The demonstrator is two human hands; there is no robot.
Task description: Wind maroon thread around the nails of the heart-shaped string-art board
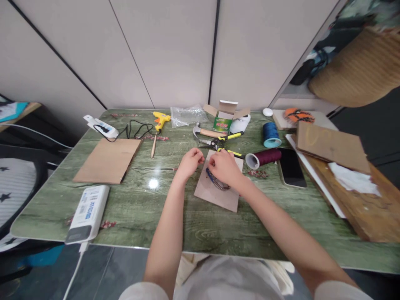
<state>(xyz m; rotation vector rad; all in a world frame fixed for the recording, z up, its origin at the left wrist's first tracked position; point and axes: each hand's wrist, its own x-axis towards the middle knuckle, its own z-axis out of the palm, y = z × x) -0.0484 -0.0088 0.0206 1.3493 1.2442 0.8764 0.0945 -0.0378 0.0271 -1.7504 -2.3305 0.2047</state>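
Observation:
My left hand [190, 165] hovers just left of a small light-brown board [229, 203], its fingers curled and pinched together. Whatever it may hold is too small to make out. Over the board's upper part, my right hand [225, 167] has its fingers bent downward and closed, with the tips partly hidden. Below its palm lies a dark blue tool with looped metal handles [218, 183], resting on the board. Just beyond my hands are yellow-and-black handled snips [215, 143] and a hammer [209, 133].
Behind stand an opened green box [222, 124] and a clear plastic bag [187, 115]. To the right are maroon thread [267, 156], blue thread [270, 134], a phone [292, 167] and cardboard [333, 146]. Leftward lie a yellow glue gun [161, 119], cardboard [108, 160] and a white power strip [88, 212].

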